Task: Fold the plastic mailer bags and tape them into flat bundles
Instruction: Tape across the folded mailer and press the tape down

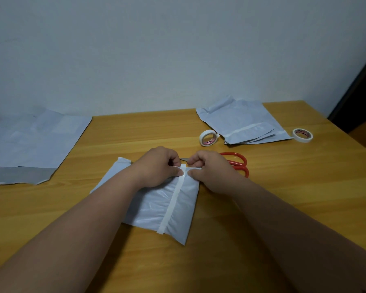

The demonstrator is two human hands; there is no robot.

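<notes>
Head view: both hands, left (156, 166) and right (209, 170), pinch the far end of the tape strip (173, 199) on the folded mailer bundle (152, 208) lying on the counter (283, 208).

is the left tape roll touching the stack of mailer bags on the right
Cannot tell. In the head view the tape roll sits right at the left edge of the bag stack, with no plain gap or contact.
</notes>
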